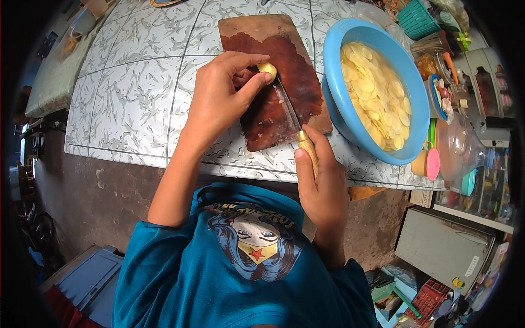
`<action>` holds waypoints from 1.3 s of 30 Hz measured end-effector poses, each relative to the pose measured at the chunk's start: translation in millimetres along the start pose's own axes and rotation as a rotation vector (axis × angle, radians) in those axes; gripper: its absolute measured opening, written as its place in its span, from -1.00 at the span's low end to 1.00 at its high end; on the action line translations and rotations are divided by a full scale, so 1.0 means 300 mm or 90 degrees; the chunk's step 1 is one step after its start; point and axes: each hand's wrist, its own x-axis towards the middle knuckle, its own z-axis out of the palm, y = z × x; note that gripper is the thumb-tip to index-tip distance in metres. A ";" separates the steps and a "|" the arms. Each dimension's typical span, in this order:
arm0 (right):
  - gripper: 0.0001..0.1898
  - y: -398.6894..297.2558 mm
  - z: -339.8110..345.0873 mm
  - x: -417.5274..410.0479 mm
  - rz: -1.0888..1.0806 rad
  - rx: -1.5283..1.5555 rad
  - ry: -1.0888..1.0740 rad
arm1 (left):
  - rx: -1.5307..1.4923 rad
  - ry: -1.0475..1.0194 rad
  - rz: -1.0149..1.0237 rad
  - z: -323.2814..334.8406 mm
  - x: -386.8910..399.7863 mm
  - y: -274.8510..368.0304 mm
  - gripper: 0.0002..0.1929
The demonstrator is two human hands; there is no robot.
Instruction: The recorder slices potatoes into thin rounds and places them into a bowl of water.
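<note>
My left hand (pixel 229 84) pinches a small pale-yellow piece of peeled vegetable, possibly potato (pixel 267 70), between thumb and fingers above a wooden cutting board (pixel 287 45). The board's middle is dark and wet. Closed around the wooden handle of a knife (pixel 292 110) is my right hand (pixel 322 172), near the board's front edge. The narrow blade points away from me, its far end at the yellow piece; whether it cuts into the piece I cannot tell. To the right of the board stands a blue plastic basin (pixel 336 74) holding many thin pale-yellow slices in cloudy liquid.
A marble-patterned cloth (pixel 127 94) covers the table, whose front edge runs just before my body. Beyond the basin are a teal plastic basket (pixel 416 19), jars, a small container of garlic and onions (pixel 443 96), a clear plastic cover (pixel 457 143) and a pink-lidded container (pixel 432 164).
</note>
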 end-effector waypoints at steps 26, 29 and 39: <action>-0.62 0.026 -0.016 0.003 0.015 0.087 0.002 | -0.009 0.039 -0.157 -0.005 0.042 0.015 -0.71; -0.62 0.029 -0.017 0.003 0.011 0.092 0.001 | -0.063 0.002 -0.230 -0.018 0.052 0.022 -0.67; -0.62 0.030 -0.021 -0.002 0.030 0.097 0.006 | -0.114 -0.030 -0.024 -0.001 0.022 -0.034 -0.70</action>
